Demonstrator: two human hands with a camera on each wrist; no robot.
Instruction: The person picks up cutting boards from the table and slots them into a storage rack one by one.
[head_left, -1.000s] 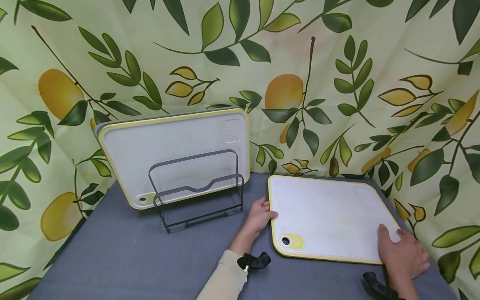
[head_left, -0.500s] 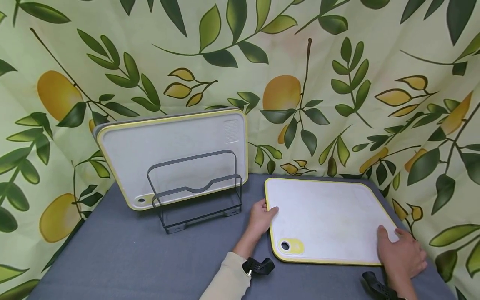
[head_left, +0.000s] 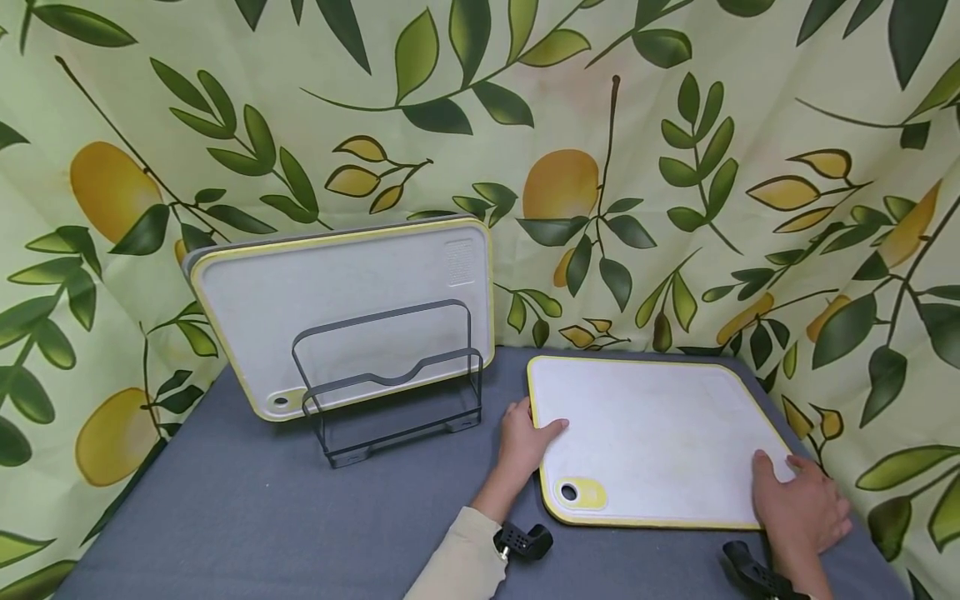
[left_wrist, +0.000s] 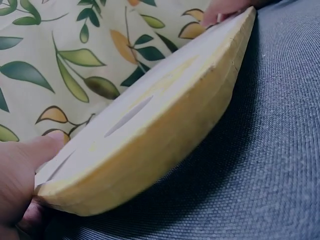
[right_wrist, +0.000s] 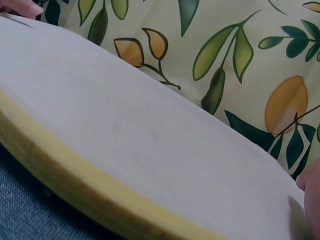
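Note:
A white cutting board (head_left: 652, 437) with a yellow rim and a yellow handle hole lies on the grey cloth at the right. My left hand (head_left: 534, 427) grips its left edge, thumb on top and fingers under the rim. My right hand (head_left: 787, 482) holds the near right corner, thumb lying on the white face. In the left wrist view the board (left_wrist: 165, 110) has its near edge raised a little off the cloth, with my thumb (left_wrist: 25, 170) on it. In the right wrist view the board (right_wrist: 140, 145) fills the frame.
A dark wire rack (head_left: 390, 385) stands on the grey tabletop (head_left: 247, 508) left of the board. Behind it a second yellow-rimmed board (head_left: 337, 287) leans on the lemon-print cloth (head_left: 570, 125), with a grey board behind it. The cloth walls in the back and both sides.
My left thumb has slid further onto the board's face. The right hand has stayed at its corner, and the board has barely shifted.

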